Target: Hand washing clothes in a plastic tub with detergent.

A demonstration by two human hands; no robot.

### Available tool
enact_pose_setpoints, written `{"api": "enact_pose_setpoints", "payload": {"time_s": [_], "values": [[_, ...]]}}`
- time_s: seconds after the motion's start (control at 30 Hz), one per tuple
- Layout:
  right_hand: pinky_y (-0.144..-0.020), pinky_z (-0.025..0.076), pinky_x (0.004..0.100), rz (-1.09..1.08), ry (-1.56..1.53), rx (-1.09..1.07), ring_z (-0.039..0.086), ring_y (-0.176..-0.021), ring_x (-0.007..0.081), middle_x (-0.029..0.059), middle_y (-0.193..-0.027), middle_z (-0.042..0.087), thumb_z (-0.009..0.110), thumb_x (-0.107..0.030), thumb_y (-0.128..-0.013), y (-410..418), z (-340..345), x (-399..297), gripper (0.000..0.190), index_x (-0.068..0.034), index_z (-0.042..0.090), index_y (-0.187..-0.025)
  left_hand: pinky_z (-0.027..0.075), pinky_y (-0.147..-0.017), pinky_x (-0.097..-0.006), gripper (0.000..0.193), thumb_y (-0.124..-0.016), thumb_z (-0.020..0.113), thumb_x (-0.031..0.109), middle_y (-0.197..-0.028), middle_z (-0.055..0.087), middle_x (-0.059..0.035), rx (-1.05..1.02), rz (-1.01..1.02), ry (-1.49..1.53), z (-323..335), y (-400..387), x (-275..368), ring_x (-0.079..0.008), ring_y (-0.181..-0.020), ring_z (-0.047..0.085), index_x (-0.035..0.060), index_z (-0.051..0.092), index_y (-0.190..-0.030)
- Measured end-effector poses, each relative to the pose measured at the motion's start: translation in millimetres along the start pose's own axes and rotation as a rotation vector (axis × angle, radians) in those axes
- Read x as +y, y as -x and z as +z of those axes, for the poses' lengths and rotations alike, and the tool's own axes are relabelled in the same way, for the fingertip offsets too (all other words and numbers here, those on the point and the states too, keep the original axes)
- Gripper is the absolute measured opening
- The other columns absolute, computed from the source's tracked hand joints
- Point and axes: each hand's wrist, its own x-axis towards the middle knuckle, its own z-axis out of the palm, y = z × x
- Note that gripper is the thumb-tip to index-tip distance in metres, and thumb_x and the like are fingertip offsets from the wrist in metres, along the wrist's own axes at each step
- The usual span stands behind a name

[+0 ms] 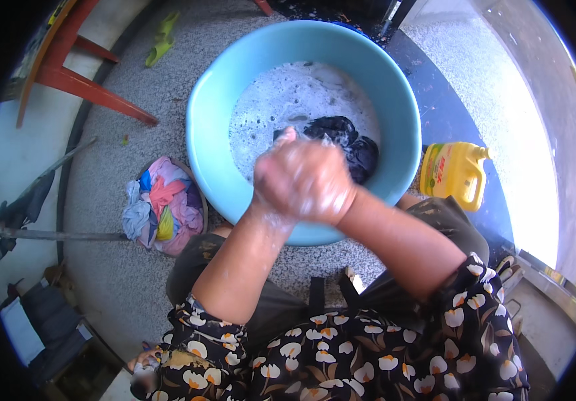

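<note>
A large light-blue plastic basin [207,165] stands before me with foamy water [288,95] in it. My left hand [274,173] and my right hand [325,175] are pressed together over its near side, wet with suds and blurred by motion. Both have curled fingers around wet dark cloth [363,155]. Much of the cloth lies bunched in the water just beyond and to the right of my hands. A small dark bit also shows past the left fingers. The part between my palms is hidden.
Left of the basin sits a round container heaped with colourful clothes [167,205]. A yellow plastic jug [453,173] with a handle stands at the right. Green slippers [162,40] lie on the speckled floor near a red wooden piece of furniture [97,95]. A doorway threshold [553,285] is at the right.
</note>
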Motion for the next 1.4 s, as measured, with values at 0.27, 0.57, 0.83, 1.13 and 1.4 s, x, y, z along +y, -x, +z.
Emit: {"api": "enact_pose_setpoints", "payload": {"time_s": [0.27, 0.57, 0.83, 1.13, 1.4], "values": [[-0.061, 0.051, 0.0389, 0.106, 0.024, 0.023, 0.054, -0.046, 0.0284, 0.0111, -0.053, 0.054, 0.057, -0.027, -0.081, 0, 2, -20, 0.033, -0.008, 0.055, -0.054, 0.047, -0.084, -0.0329, 0.021, -0.092, 0.048, 0.027, -0.079, 0.055, -0.0067, 0.173, -0.209, 0.150, -5, -12, 12, -0.0154, -0.086, 0.057, 0.0072, 0.053, -0.086], [-0.065, 0.050, 0.0393, 0.904, -0.264, -0.012, 0.061, -0.060, 0.0321, 0.0189, -0.062, 0.059, 0.053, -0.037, -0.087, -14, -40, 47, 0.039, 0.000, 0.063, -0.076, 0.051, -0.080, -0.0335, 0.039, -0.092, 0.048, 0.032, -0.103, 0.059, -0.0122, 0.617, -0.281, 0.017, 92, -38, 18, -0.0179, -0.090, 0.062, -0.0012, 0.052, -0.112], [-0.070, 0.050, 0.0285, 0.699, -0.763, -0.693, 0.062, -0.070, 0.0159, 0.0052, -0.076, 0.065, 0.079, -0.031, -0.068, -30, -91, 38, 0.036, -0.002, 0.067, -0.085, 0.051, -0.064, -0.0231, 0.033, -0.081, 0.067, 0.023, -0.084, 0.061, -0.0069, 0.123, -0.338, -0.130, 83, -26, 64, -0.0117, -0.071, 0.060, -0.0012, 0.056, -0.100], [-0.071, 0.056, 0.0325, 0.877, -1.594, 0.260, 0.065, -0.075, 0.0204, 0.0121, -0.089, 0.064, 0.057, -0.001, -0.081, -31, -79, 51, 0.016, 0.000, 0.057, -0.097, 0.049, -0.085, -0.0298, 0.030, -0.084, 0.064, 0.012, -0.105, 0.061, -0.0127, 0.415, -0.004, -0.469, 81, -36, 53, -0.0191, -0.094, 0.060, -0.0070, 0.054, -0.105], [-0.081, 0.044, 0.0394, 0.137, -0.217, -0.166, 0.057, -0.063, 0.0212, 0.0091, -0.070, 0.056, 0.060, -0.019, -0.081, -16, -50, -45, 0.014, -0.006, 0.058, -0.077, 0.048, -0.072, -0.0306, 0.042, -0.096, 0.029, 0.045, -0.086, 0.055, -0.0047, 0.086, -0.247, 0.308, -3, -17, 16, -0.0161, -0.079, 0.056, 0.0097, 0.051, -0.089]]}}
